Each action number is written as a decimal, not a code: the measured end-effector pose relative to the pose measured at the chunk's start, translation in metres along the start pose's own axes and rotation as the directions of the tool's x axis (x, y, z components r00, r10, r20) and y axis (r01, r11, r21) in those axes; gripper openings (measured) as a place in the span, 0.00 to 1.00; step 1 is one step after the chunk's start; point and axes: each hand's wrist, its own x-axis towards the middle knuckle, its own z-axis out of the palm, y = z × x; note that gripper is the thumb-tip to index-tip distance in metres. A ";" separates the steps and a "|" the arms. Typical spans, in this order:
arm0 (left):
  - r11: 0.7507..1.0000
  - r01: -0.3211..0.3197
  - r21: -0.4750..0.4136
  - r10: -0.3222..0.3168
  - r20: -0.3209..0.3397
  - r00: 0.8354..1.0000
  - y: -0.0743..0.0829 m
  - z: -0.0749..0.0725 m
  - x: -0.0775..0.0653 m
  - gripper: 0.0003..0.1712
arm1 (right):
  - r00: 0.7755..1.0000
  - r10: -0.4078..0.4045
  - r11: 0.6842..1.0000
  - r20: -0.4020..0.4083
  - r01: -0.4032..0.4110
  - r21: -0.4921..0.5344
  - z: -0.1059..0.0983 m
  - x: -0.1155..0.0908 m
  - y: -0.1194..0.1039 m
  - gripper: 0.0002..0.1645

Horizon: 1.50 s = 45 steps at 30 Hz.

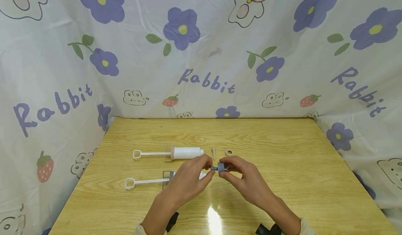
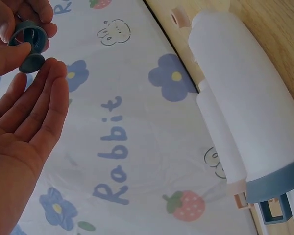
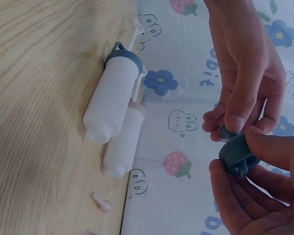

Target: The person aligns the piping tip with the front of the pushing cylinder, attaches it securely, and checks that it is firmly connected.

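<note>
Near the middle of the table, my left hand (image 1: 191,177) pinches a small dark blue-grey nozzle (image 2: 32,63) by its flared end, between thumb and fingers. Facing it, my right hand (image 1: 248,181) holds a matching ring-shaped cap (image 1: 221,167) at its rim. The nozzle's narrow part runs into the ring, and a thin tip (image 3: 243,169) shows on the right hand's side. Behind the left hand lies a white syringe-like tube with a blue-grey collar (image 3: 110,100), partly hidden in the head view; its white plunger handle (image 1: 130,183) points left.
Farther back lies a second white tube (image 1: 187,153) with a beige collar and a plunger rod. To its right are a small beige nozzle (image 1: 214,153) and a beige ring (image 1: 229,152). A patterned cloth (image 1: 201,53) hangs along the table's back edge and sides.
</note>
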 end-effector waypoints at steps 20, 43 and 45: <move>0.985 0.029 -0.171 -0.032 -0.019 0.999 -0.001 0.004 0.001 0.11 | 1.000 -0.010 1.000 -0.014 0.010 0.003 0.001 0.001 -0.001 0.19; 0.984 -0.031 -0.178 0.022 -0.052 0.998 -0.001 0.006 0.002 0.03 | 1.000 -0.025 0.999 -0.003 0.026 0.026 0.003 0.003 -0.003 0.18; 0.984 -0.036 -0.177 0.028 -0.048 0.998 -0.001 0.006 0.001 0.04 | 1.000 -0.025 0.999 -0.004 0.025 0.024 0.003 0.003 -0.003 0.18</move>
